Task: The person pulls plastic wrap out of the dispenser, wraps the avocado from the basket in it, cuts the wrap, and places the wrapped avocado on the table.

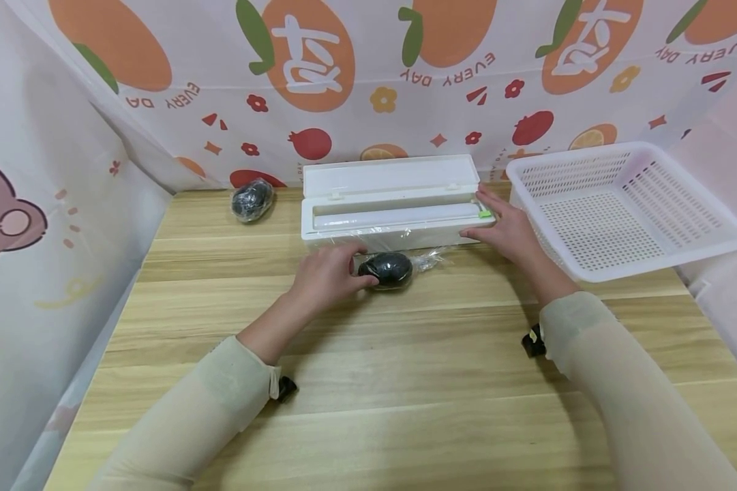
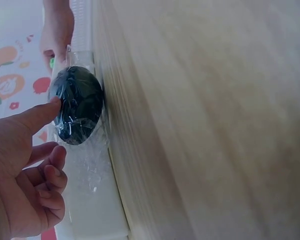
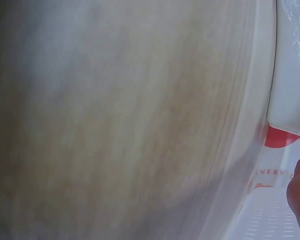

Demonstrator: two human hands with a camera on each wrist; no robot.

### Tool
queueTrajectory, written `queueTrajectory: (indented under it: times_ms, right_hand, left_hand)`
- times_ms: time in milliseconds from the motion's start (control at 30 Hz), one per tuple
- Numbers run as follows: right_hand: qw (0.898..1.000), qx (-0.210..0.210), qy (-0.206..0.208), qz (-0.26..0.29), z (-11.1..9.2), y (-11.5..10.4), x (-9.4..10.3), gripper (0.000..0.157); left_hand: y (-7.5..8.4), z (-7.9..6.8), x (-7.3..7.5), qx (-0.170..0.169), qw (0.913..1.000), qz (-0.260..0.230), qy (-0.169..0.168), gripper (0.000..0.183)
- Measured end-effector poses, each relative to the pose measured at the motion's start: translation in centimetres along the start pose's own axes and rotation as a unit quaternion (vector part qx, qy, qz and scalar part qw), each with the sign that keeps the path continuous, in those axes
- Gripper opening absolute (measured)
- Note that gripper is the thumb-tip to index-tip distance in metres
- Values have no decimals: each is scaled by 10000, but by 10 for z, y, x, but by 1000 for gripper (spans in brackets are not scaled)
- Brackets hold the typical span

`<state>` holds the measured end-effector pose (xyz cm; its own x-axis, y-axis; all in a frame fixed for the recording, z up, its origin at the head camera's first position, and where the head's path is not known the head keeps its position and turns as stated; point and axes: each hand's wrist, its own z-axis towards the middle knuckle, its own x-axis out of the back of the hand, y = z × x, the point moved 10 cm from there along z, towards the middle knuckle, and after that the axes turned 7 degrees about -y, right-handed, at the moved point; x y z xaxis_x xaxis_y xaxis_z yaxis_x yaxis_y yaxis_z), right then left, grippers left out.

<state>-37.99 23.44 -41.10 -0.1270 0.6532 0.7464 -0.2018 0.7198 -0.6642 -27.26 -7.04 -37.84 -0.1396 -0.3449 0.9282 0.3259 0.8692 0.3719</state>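
A dark avocado (image 1: pixel 393 270) in clear plastic film lies on the table in front of a white cling film dispenser (image 1: pixel 399 237). The film's twisted end points right. My left hand (image 1: pixel 326 276) is at its left end, the thumb touching the avocado (image 2: pixel 80 105); in the left wrist view the other fingers curl loosely beside it. The dispenser's lid (image 1: pixel 393 176) is raised, and a film roll (image 1: pixel 399 217) lies inside. My right hand (image 1: pixel 508 228) grips the dispenser's right end by a green slider (image 1: pixel 485 213), thumb on the front and fingers at the back.
A second wrapped avocado (image 1: pixel 252 200) sits at the table's back left. A white perforated basket (image 1: pixel 659 262) stands right of the dispenser, close to my right forearm. Printed cloth (image 1: pixel 380 68) hangs behind the wooden table (image 1: pixel 393 382).
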Motion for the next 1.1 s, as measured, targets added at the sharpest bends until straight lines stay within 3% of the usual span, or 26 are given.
queueTrajectory:
  times_ms: [200,433,833,1100]
  right_hand:
    - [10000,-69,-27,-4,0,2,0,102]
    - [9999,-97,-21,15,1,3,0,102]
    - [10000,-1,-53,9,1,-1,1,100]
    - [10000,-34,-48,40,1,1,0,99]
  left_hand:
    - [2,1,-1,-78,9999,15,88,53]
    - [16,5,-6,-424,9989,211,51,55]
    - [23,11,-3,-442,9988,187,-17,50]
    - [54,29,6,-696,9974,171,102,48]
